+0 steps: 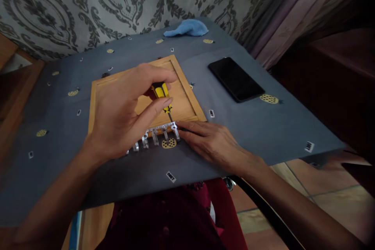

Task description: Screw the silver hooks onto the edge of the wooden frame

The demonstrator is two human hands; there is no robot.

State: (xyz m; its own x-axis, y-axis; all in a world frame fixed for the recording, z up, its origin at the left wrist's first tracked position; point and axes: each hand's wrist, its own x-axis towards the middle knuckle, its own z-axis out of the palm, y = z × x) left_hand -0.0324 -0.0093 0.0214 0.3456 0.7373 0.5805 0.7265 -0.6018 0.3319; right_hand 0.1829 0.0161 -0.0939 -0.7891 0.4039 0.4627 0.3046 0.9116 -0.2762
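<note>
A yellow and black screwdriver (pixel 162 94) is gripped in my left hand (pixel 120 105), thumb and fingers around its handle. Its shaft points down to the right end of a metal hook rail (pixel 155 129), which lies along the near edge of a framed wooden panel (pixel 187 90). Several silver hooks stick out from the rail toward me. My right hand (pixel 213 140) rests low on the table, its fingertips pressed together at the rail's right end. Whether those fingers pinch something small cannot be made out. The left hand covers part of the panel and the rail's left end.
A black phone (pixel 236 79) lies to the right of the panel. At the back, near the patterned wall, is a crumpled blue cloth (pixel 187 28). The grey tablecloth (pixel 131 187) has pineapple prints. Wooden furniture (pixel 17 101) stands at the left.
</note>
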